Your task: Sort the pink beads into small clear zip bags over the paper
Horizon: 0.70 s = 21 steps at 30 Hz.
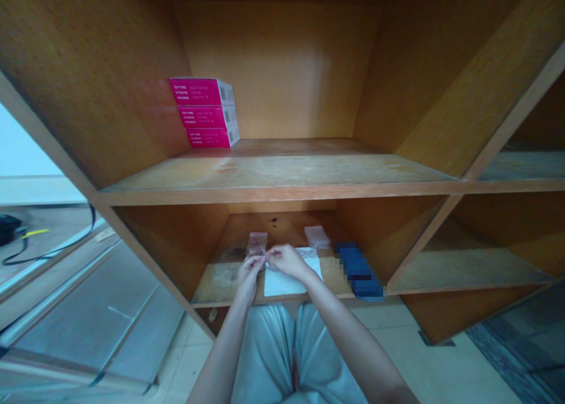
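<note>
Left hand (249,270) and right hand (286,260) meet fingertip to fingertip, seemingly pinching something tiny, but honestly can't tell what, or whether it's part of the bag (258,240) just beyond the left fingers. Second bag (316,237) sits farther back, off to the right of the grip. Paper (289,281) lies partly under the right hand. Looks like fiddly two-handed work to me; imo the next move calls for one hand steadying while the other works lightly.
</note>
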Motion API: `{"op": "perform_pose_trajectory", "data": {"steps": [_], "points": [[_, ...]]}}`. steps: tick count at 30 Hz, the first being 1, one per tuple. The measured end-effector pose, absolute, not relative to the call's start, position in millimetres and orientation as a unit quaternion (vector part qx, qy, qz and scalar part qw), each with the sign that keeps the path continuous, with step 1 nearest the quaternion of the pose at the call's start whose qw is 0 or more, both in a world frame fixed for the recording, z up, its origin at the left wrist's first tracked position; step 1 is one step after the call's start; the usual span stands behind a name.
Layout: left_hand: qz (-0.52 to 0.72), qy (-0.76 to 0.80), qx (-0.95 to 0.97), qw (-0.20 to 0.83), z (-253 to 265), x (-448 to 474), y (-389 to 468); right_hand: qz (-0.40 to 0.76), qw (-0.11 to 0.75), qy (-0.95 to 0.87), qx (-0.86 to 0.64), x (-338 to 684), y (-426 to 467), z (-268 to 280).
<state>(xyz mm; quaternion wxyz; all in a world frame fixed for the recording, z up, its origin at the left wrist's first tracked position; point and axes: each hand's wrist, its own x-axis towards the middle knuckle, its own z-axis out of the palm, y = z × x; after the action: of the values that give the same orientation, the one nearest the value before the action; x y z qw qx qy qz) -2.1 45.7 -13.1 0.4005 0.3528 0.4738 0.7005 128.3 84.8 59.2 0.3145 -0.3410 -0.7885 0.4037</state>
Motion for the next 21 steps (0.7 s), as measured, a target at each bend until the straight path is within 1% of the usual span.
{"op": "perform_pose_trajectory", "data": {"steps": [3,8,11,14,17,21], "points": [[0.703,0.474,0.346,0.403,-18,-3,47,0.398,0.291,-0.802,-0.337,130,87,64],[0.705,0.466,0.344,0.410,-21,-5,47,0.432,0.246,-0.807,-0.318,135,90,66],[0.705,0.470,0.338,0.410,-19,-4,47,0.423,0.233,-0.816,-0.318,135,92,66],[0.695,0.483,0.359,0.394,-18,-3,46,0.381,0.235,-0.831,-0.331,132,91,67],[0.686,0.496,0.370,0.384,-18,-3,47,0.312,0.242,-0.855,-0.337,128,89,68],[0.692,0.498,0.359,0.379,-22,-4,49,0.227,0.211,-0.876,-0.370,124,87,68]]}}
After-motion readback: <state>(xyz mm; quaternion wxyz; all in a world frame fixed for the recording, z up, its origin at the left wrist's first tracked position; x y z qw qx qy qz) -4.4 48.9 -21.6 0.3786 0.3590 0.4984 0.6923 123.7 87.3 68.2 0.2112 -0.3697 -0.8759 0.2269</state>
